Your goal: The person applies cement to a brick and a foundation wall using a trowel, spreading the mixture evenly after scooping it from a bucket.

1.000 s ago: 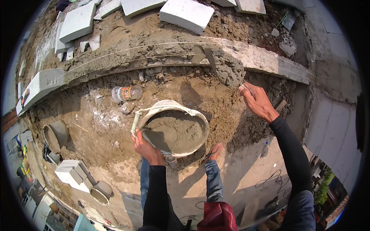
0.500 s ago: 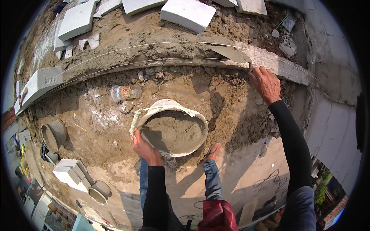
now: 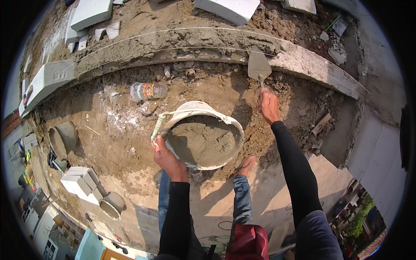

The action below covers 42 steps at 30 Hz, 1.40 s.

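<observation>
The right hand [image 3: 268,105] curls tightly around a trowel [image 3: 259,66], blade beyond its fingers at a ledge [image 3: 314,69] coated with mortar [image 3: 173,42] leftward, bare farther right. The left hand [image 3: 170,161] clasps the rope handle [image 3: 159,125] of a mortar-laden bucket [image 3: 190,106] beside its fingers.

Trowel [image 3: 259,66]: grip hidden inside right hand [image 3: 268,105]. Left hand [image 3: 170,161]: some fingertips out of sight, past rope handle [image 3: 158,127]. Bucket [image 3: 239,143]: underside unseen; clear object [image 3: 196,175] at its near side mostly covered, kind uncertain. Left foot hidden beyond jeans leg [image 3: 164,195]. White block [image 3: 229,9] cut by top edge, red cloth [image 3: 249,242] by bottom. Clutter [image 3: 346,216], lower right: too small to identify.
</observation>
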{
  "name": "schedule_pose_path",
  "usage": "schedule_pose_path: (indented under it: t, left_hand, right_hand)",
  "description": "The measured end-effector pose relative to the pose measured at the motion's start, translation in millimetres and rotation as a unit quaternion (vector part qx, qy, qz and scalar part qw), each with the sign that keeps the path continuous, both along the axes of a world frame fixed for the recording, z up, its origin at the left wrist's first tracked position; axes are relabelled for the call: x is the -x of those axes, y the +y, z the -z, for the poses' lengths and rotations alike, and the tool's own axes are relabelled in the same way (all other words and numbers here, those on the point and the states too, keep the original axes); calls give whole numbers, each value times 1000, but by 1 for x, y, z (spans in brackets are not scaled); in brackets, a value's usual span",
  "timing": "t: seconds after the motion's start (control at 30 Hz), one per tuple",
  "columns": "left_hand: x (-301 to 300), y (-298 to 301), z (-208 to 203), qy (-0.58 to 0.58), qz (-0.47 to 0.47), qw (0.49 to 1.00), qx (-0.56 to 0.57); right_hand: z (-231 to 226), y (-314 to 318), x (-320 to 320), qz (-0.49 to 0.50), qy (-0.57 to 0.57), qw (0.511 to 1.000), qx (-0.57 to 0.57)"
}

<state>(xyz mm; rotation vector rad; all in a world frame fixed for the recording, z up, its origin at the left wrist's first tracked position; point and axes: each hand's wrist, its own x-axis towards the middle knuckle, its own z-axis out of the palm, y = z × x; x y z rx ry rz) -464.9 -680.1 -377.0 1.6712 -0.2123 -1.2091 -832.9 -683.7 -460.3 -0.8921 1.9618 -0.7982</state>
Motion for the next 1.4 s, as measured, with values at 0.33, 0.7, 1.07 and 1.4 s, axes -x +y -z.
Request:
schedule_pose_path:
  t: [0.33, 0.7, 1.07, 1.4]
  left_hand:
    - [-27, 7, 15, -38, -4, 999, 8]
    - [-29, 10, 24, -127, 25, 991, 18]
    - [-19, -22, -10, -21, -22, 996, -79]
    - [-37, -8, 36, -32, 31, 997, -65]
  right_hand:
    - [-34, -75, -63, -93, -114, 989, -26]
    - [-39, -51, -43, -286, 244, 919, -122]
    - [-195, -146, -157, -323, 165, 932, 9]
    - [-172, -172, -126, -256, 235, 931, -115]
